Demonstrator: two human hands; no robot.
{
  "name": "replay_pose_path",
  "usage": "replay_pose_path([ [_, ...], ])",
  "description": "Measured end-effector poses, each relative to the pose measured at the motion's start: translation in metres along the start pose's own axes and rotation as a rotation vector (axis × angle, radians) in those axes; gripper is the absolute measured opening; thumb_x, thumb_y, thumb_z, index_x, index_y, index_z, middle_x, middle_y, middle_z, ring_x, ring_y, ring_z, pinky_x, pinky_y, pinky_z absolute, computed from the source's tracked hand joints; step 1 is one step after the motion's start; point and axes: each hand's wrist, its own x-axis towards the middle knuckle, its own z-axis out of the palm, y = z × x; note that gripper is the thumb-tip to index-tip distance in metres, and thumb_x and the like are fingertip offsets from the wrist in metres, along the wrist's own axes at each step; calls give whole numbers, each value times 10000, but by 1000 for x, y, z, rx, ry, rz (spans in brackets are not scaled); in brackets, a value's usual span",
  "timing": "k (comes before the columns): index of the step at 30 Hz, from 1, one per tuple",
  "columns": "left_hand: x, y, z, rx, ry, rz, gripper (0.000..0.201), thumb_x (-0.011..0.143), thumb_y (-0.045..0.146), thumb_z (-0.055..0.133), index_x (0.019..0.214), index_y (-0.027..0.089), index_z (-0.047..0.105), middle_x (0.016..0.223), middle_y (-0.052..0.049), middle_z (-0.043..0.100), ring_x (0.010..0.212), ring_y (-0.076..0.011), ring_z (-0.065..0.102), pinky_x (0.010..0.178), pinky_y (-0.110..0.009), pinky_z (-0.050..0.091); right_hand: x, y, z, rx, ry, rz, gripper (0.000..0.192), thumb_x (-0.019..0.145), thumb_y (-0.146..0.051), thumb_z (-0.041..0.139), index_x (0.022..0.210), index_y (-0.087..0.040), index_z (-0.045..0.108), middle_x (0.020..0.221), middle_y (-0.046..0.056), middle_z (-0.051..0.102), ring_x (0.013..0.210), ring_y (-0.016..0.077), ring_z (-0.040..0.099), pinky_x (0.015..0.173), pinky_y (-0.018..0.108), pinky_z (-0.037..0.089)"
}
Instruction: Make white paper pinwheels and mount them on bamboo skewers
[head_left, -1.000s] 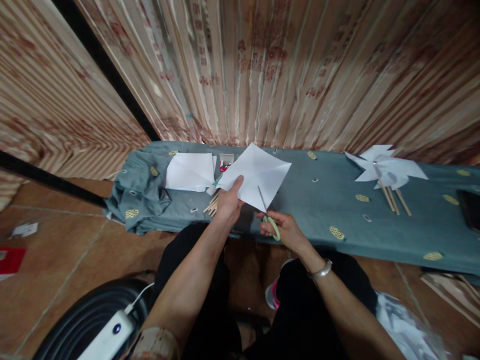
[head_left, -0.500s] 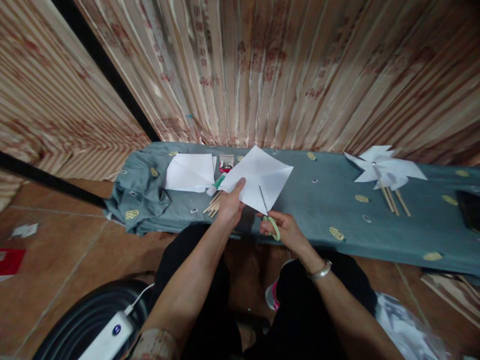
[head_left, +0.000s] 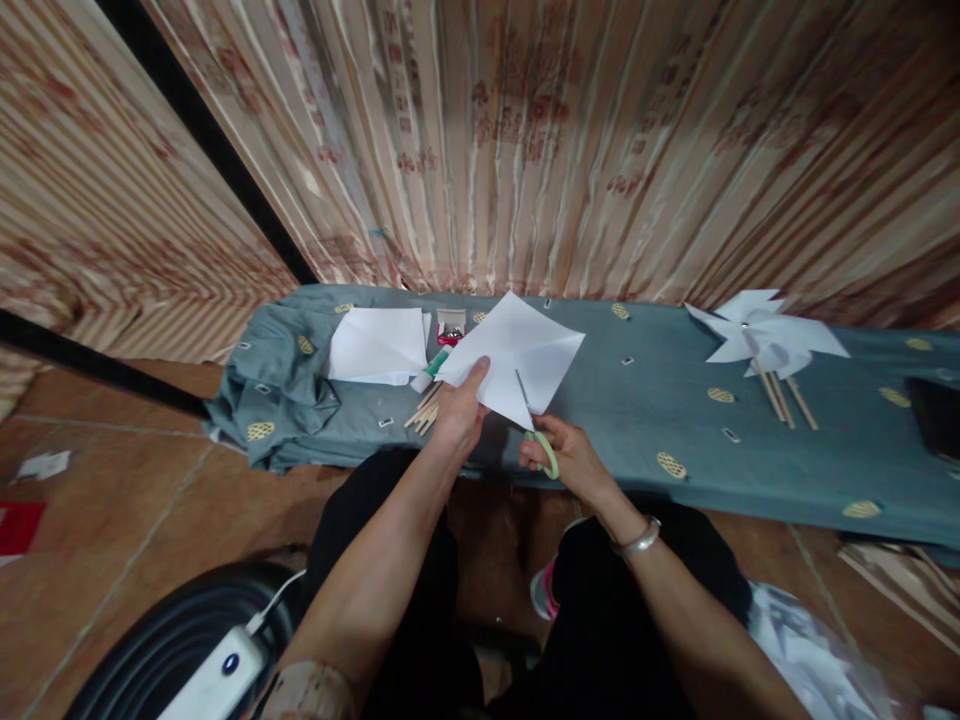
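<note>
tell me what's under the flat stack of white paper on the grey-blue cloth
The flat stack of white paper lies on the grey-blue patterned cloth. Thin wooden sticks lie beyond its lower right corner. Anything beneath the sheets is covered.

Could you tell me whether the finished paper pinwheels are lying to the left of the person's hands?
No, the paper pinwheels lie on the cloth far right of the right hand.

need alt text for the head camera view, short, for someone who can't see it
A person's left hand holds a white paper square while the right hand cuts into its near corner with green-handled scissors, above a bench draped in grey-blue cloth. Finished paper pinwheels lie far right.
</note>
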Motion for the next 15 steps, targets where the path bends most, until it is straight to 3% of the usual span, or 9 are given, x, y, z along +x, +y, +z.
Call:
replay_pose_path([
  [15, 2, -4, -2, 4, -29, 9, 246, 788, 80, 679, 1030, 124, 682, 1002, -106, 749, 910, -207, 720, 870, -323, 568, 1, 1, 0, -12, 7, 0, 583, 533, -477, 836, 964, -158, 605, 530, -46, 629, 466, 96, 538, 472, 220, 405],
])
